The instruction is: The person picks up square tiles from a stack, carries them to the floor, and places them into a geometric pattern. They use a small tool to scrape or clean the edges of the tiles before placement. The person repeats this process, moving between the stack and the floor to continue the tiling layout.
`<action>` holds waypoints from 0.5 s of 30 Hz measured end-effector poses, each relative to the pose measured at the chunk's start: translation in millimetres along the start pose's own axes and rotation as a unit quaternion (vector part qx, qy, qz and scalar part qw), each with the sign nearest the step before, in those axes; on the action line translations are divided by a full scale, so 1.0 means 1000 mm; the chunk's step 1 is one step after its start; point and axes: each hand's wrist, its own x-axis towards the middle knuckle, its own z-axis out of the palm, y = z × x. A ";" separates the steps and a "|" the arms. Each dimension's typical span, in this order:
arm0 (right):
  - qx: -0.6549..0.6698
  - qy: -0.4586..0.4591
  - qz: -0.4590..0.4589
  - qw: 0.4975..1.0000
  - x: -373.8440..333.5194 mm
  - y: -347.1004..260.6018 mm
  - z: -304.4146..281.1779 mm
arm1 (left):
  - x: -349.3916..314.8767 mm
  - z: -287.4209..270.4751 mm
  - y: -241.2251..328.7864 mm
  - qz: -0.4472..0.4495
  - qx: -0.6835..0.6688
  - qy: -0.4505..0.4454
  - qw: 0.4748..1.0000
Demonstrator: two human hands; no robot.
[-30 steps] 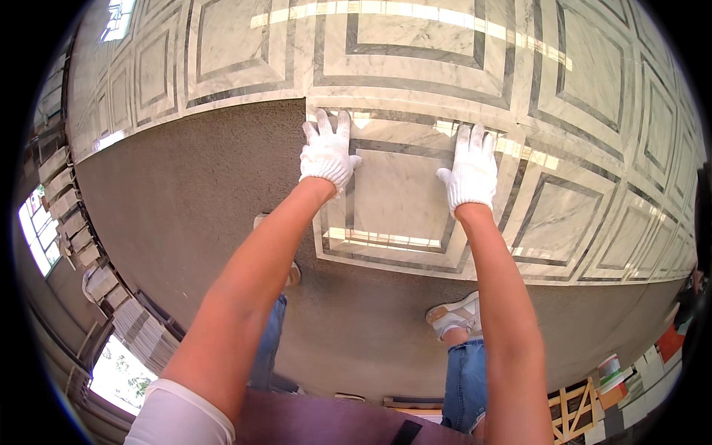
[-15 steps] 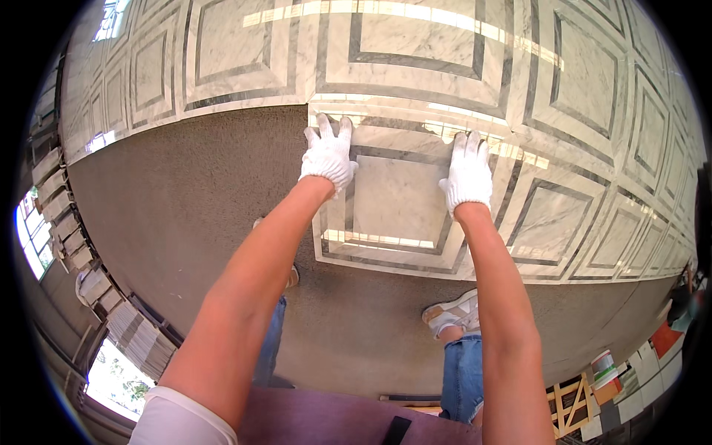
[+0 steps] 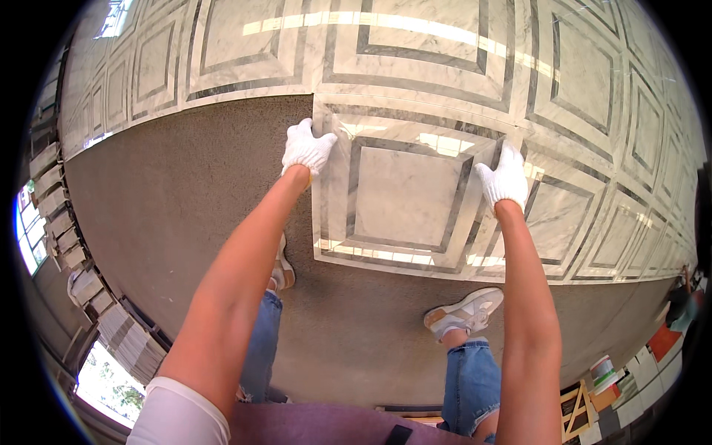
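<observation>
A square marble tile with grey inlaid frames lies on the floor in front of me, at the left end of its row. My left hand, in a white knit glove, is at the tile's left edge. Its thumb reaches toward the tile's surface, apart from the bent fingers; the fingertips are partly hidden. At the tile's right side, my right hand, gloved alike, lies by the seam with the neighbouring tile. Its fingers point away from me, held together, with the thumb out to the left.
Similar patterned tiles cover the floor ahead and to the right. Bare grey floor extends left and beneath my feet. My shoes stand near the tile's front edge. Stacked slabs line the left; a wooden crate and bucket stand at lower right.
My left hand has shifted left from the tile's top to its left edge. My right hand has moved right and slightly nearer. Light reflections on the tile have changed.
</observation>
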 end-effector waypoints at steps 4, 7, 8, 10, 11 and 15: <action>0.022 0.028 0.031 0.999 -0.004 0.003 0.010 | 0.007 0.009 -0.004 -0.057 -0.110 -0.020 0.992; 0.038 0.028 0.031 0.998 -0.001 0.004 0.012 | 0.013 0.011 -0.013 -0.057 -0.115 -0.034 0.991; 0.034 0.026 0.020 0.999 -0.002 0.005 0.011 | 0.014 0.010 -0.018 -0.058 -0.122 -0.040 0.990; 0.019 0.033 -0.008 0.999 -0.002 0.012 0.012 | 0.011 0.008 -0.014 -0.062 -0.123 -0.060 0.989; 0.007 0.040 -0.027 0.999 -0.002 0.019 0.015 | 0.008 0.006 -0.013 -0.064 -0.123 -0.070 0.988; 0.000 0.033 -0.039 0.999 0.000 0.025 0.014 | 0.002 -0.001 -0.015 -0.053 -0.151 -0.104 0.982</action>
